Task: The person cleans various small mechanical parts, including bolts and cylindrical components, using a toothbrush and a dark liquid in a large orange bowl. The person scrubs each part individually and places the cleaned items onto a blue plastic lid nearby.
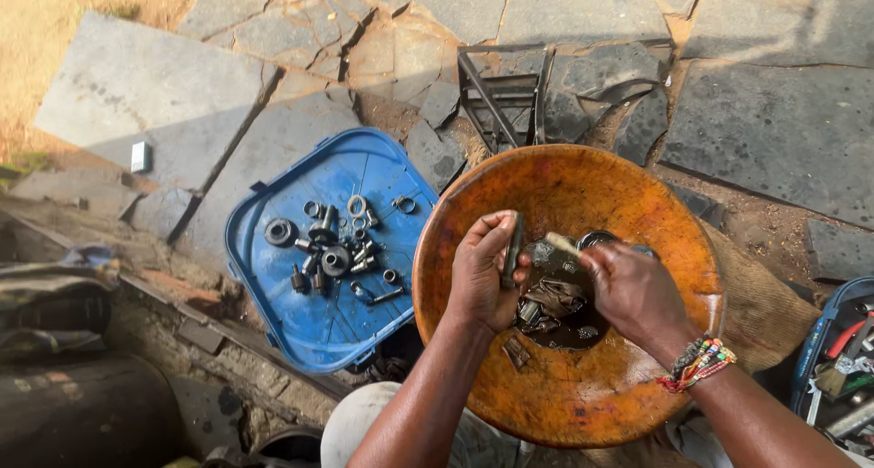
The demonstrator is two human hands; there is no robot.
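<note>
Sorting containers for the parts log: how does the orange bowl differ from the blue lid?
The orange bowl is round and deep; the blue lid is squarish and shallow. The bowl holds dark liquid with parts sunk in it; the lid's parts lie dry and spread out. Both hands work over the bowl; none touch the lid. Both hold small metal parts.

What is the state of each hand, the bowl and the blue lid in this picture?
Left hand: closed around a dark metal rod.
Right hand: gripping a small light-handled brush.
Round orange bowl: holds dark liquid and metal parts.
Blue plastic lid: lying flat, holding bearings and bolts.
</note>
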